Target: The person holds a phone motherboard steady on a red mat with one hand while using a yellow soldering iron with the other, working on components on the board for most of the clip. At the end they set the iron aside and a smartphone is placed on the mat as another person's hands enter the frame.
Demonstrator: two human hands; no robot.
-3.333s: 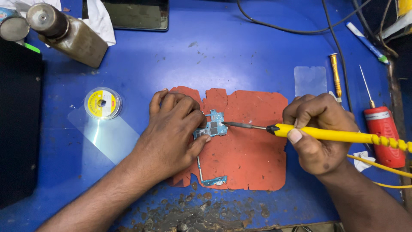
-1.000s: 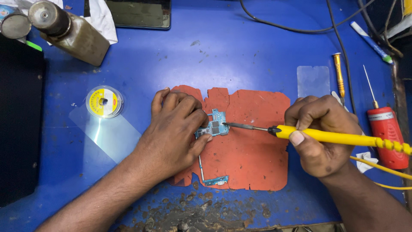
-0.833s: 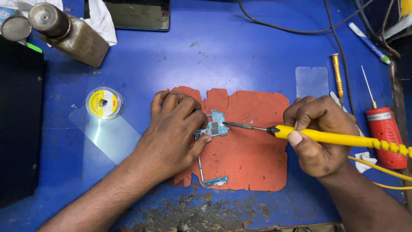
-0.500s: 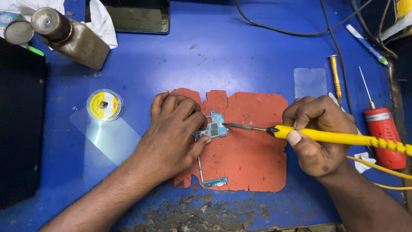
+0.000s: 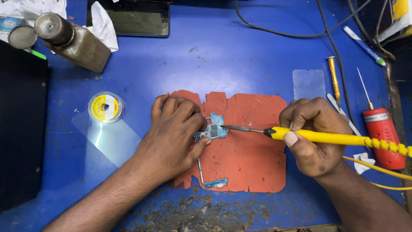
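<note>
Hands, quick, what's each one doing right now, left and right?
Left hand: fingers pressed down on the small circuit board, pinning it to the red mat.
Right hand: closed around the yellow soldering iron, tip at the board.

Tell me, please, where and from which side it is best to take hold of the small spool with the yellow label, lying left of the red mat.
Grip the spool by its round clear rim, coming straight down from above. It lies flat on the blue table with its yellow face up, so the rim is open all around. The left hand, holding the circuit board, is nearest.
</note>
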